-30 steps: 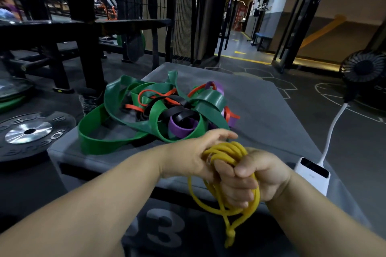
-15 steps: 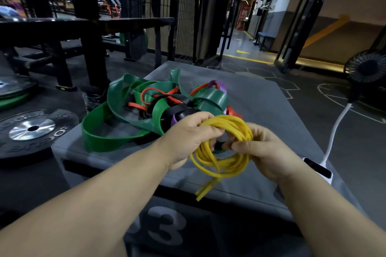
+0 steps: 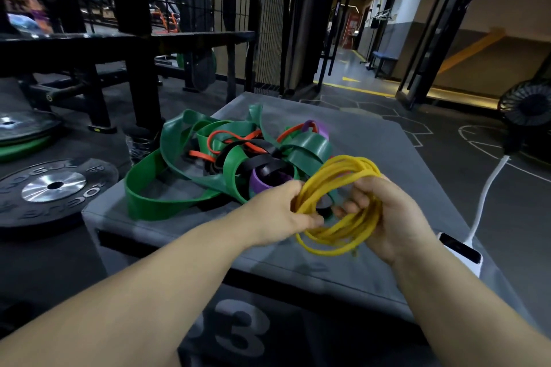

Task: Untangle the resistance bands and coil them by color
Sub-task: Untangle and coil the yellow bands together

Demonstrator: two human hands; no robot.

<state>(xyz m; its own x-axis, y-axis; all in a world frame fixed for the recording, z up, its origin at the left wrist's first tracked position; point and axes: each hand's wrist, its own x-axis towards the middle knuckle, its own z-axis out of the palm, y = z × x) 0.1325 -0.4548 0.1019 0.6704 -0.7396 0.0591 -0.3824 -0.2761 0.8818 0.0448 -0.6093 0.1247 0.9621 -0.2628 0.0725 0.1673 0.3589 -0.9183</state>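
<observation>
Since half a second ago, the yellow band (image 3: pixel 337 237) has lost its hanging tail, and its loops have spread into a wider ring at centre right of the frame. The left hand (image 3: pixel 277 211) pinches the ring's left side. The right hand (image 3: pixel 390 217) curls its fingers round the right side. Both hold it over the grey box (image 3: pixel 387 158), beside the tangle (image 3: pixel 226 158) of green, orange, black and purple bands. A weight plate (image 3: pixel 53 188) lies at left.

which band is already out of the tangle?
The yellow band: the left hand and right hand grip it as a separate coil. The green, orange, black and purple bands lie intertwined on the grey box.
</observation>
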